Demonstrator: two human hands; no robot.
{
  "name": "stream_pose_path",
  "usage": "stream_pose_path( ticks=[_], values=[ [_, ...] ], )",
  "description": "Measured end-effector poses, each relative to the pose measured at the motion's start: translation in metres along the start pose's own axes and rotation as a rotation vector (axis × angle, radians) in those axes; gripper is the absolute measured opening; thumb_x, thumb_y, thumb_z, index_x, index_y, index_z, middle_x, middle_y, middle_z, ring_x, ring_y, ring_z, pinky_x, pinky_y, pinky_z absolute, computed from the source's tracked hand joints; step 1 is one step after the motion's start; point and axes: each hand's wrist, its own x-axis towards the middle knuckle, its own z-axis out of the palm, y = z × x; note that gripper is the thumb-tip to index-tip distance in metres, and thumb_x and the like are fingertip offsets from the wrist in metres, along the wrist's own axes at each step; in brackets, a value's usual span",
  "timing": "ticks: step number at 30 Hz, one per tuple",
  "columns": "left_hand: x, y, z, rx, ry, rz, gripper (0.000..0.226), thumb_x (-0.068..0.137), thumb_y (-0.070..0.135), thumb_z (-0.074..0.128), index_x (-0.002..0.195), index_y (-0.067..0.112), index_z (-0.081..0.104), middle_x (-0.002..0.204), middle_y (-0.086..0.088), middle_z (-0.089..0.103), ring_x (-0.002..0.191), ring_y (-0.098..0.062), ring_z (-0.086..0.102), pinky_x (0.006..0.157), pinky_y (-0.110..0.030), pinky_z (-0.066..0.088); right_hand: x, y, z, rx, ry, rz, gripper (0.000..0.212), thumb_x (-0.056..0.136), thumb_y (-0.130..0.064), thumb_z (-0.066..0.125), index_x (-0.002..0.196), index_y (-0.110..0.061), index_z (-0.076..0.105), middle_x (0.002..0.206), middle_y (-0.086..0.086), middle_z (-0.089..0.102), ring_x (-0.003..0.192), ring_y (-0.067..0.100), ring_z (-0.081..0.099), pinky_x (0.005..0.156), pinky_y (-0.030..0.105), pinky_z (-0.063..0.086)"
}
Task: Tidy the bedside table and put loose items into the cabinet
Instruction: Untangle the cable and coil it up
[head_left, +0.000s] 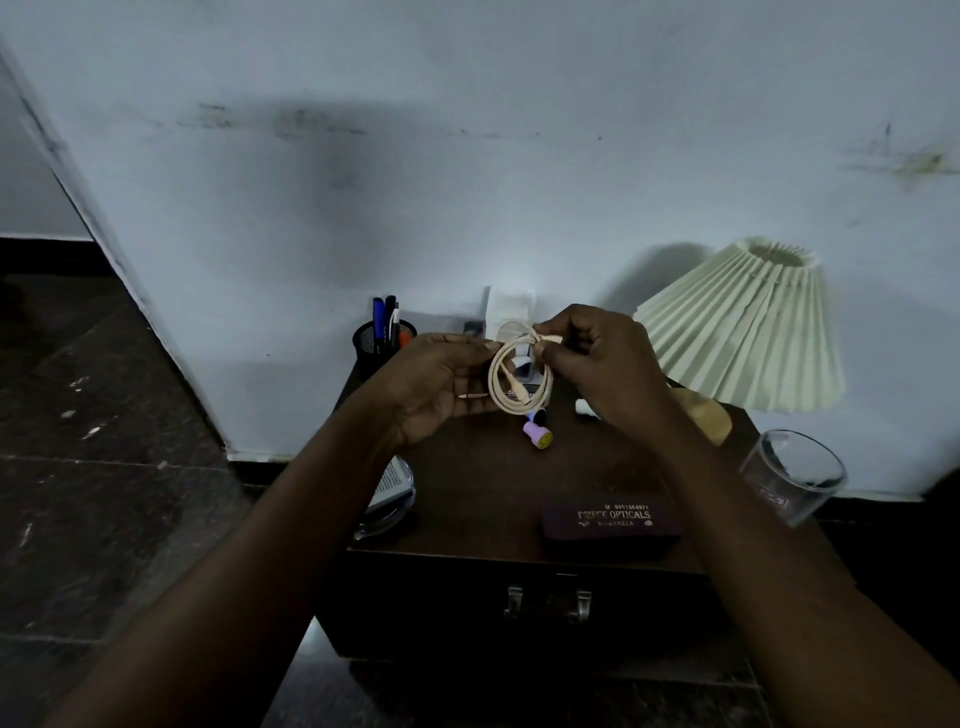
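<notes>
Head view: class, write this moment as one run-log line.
cable: coiled, held above table | left hand: holds coil's edge | right hand: pinches coil's top | cabinet: closed | spectacle case: on tabletop

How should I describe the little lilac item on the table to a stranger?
Start at the pleated cream lamp on the right of the dark bedside table. Left of its base, beneath the coiled cable, a small lilac cylinder lies on its side. It alone has a yellow smiley face on its end.

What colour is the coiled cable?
Cream; the cable shows best in the head view.
</notes>
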Motion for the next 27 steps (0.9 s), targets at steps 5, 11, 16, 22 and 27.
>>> stream_pose_path(
  ticks=[5, 11, 16, 22, 27],
  values=[
    [0.001, -0.005, 0.018, 0.197, 0.075, 0.078, 0.039, 0.093, 0.039, 0.075, 0.111, 0.005, 0.076, 0.098, -0.009, 0.079, 0.089, -0.027, 0.075, 0.082, -0.042, 0.065, -0.001, -0.006, 0.002, -0.133, 0.066, -0.051, 0.014, 0.089, -0.014, 0.077, 0.103, -0.013, 0.080, 0.085, -0.007, 0.075, 0.072, -0.002, 0.064, 0.066, 0.006, 0.040],
    [-0.005, -0.014, 0.031, 0.954, 0.212, 0.322, 0.024, 0.090, 0.019, 0.076, 0.111, 0.009, 0.073, 0.091, -0.003, 0.075, 0.084, -0.019, 0.071, 0.089, -0.045, 0.059, -0.003, -0.010, 0.003, -0.205, 0.071, -0.062, 0.014, 0.090, -0.013, 0.075, 0.103, -0.009, 0.078, 0.093, -0.002, 0.078, 0.075, 0.004, 0.064, 0.066, 0.001, 0.037],
    [-0.009, -0.005, 0.028, 1.065, 0.252, 0.268, 0.026, 0.098, 0.013, 0.067, 0.118, -0.002, 0.065, 0.105, -0.019, 0.073, 0.094, -0.032, 0.073, 0.088, -0.051, 0.061, 0.000, -0.002, -0.004, -0.232, 0.129, -0.043, 0.009, 0.088, -0.014, 0.075, 0.096, -0.011, 0.078, 0.088, 0.002, 0.078, 0.078, 0.013, 0.067, 0.065, 0.010, 0.040],
    [-0.013, 0.010, 0.027, 0.606, 0.061, -0.017, 0.035, 0.101, 0.000, 0.061, 0.134, -0.010, 0.055, 0.106, -0.032, 0.074, 0.096, -0.044, 0.075, 0.082, -0.048, 0.065, 0.003, 0.011, -0.009, -0.261, 0.185, 0.022, 0.007, 0.088, -0.012, 0.073, 0.093, -0.014, 0.077, 0.088, 0.001, 0.077, 0.080, 0.013, 0.068, 0.070, 0.019, 0.047],
    [-0.006, 0.005, 0.013, 0.629, 0.139, 0.005, 0.017, 0.101, 0.001, 0.060, 0.118, -0.003, 0.063, 0.088, -0.018, 0.074, 0.072, -0.024, 0.073, 0.067, -0.033, 0.065, 0.002, 0.010, -0.006, -0.116, 0.146, 0.047, 0.003, 0.087, -0.017, 0.076, 0.090, -0.018, 0.075, 0.087, -0.006, 0.077, 0.079, 0.008, 0.068, 0.071, 0.026, 0.052]
  ],
)
